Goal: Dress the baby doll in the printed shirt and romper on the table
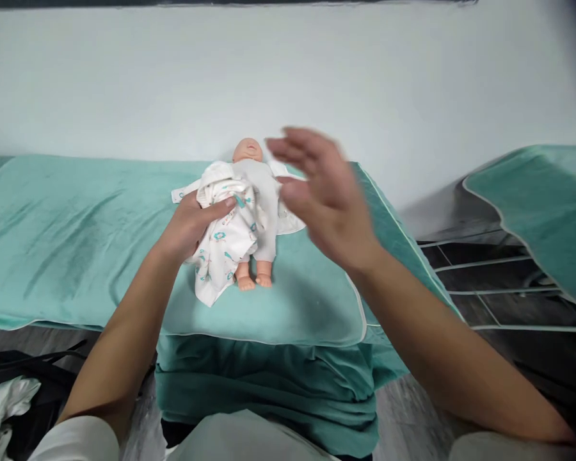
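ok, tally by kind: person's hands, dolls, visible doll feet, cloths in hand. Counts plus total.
Hands: 2, the left hand and the right hand
Doll: 1
Doll feet: 2
Printed cloth in hand: 1
Total: 6

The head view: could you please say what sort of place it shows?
Perhaps a childcare training room: a baby doll lies on a green-covered bed, with another green cover and pale bars to the right.
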Demonstrator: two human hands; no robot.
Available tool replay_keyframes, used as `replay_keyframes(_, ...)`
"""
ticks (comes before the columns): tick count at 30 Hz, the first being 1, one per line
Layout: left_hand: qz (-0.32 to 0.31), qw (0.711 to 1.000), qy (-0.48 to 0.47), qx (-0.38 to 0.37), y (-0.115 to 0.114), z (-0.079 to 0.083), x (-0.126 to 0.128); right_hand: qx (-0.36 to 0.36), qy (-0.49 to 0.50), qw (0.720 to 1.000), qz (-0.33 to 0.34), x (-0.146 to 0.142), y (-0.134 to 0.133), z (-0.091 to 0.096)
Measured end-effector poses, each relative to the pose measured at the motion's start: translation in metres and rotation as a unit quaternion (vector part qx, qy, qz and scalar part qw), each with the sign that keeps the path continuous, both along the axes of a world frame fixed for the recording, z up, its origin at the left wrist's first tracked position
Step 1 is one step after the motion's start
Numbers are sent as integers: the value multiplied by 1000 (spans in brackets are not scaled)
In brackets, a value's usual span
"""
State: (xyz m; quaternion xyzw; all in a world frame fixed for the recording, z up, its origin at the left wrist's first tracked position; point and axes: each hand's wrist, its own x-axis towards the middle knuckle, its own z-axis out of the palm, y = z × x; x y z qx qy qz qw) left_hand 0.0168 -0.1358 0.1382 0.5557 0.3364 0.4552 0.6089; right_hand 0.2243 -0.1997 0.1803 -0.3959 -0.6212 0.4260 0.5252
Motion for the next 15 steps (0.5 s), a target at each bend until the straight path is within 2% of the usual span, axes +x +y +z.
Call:
replay_keyframes(3, -20, 999, 22, 29, 0, 20, 6, 35, -77, 996, 6, -10, 24, -11)
replay_keyframes(7, -18, 999, 25, 33, 2, 34, 9, 1, -100, 992, 81, -18, 48, -13)
replay_keyframes(11, -27, 998, 54, 20, 6, 32, -5, -36, -21, 996, 83, -19, 48, -10)
replay_keyframes(15, -118, 979, 163, 29, 9, 26, -22, -54, 67, 994, 69, -19, 46, -20)
